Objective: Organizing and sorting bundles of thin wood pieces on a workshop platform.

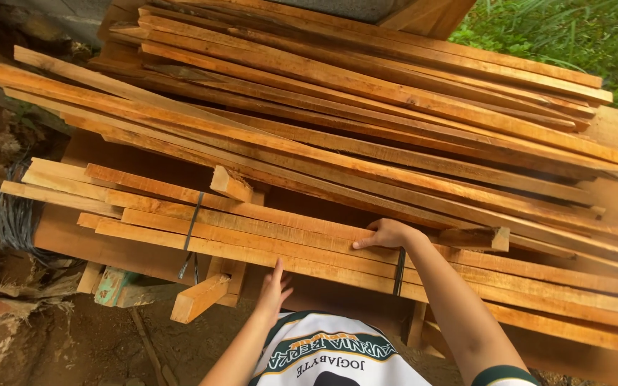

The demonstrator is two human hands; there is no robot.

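A big pile of long, rough-sawn orange wood strips [337,136] lies across a wooden bench. At the front a bundle of strips [252,239] is tied with dark straps [193,218]. My right hand [388,234] rests on top of this bundle, fingers curled over a strip near a second strap [399,271]. My left hand [275,289] is flat against the bundle's front edge from below, fingers together and pointing up.
A short wood offcut [198,297] sticks out under the bundle at the front left. A dark coiled mass [16,218] hangs at the left end. Dirt ground [51,343] lies below; green plants [574,36] grow at the top right.
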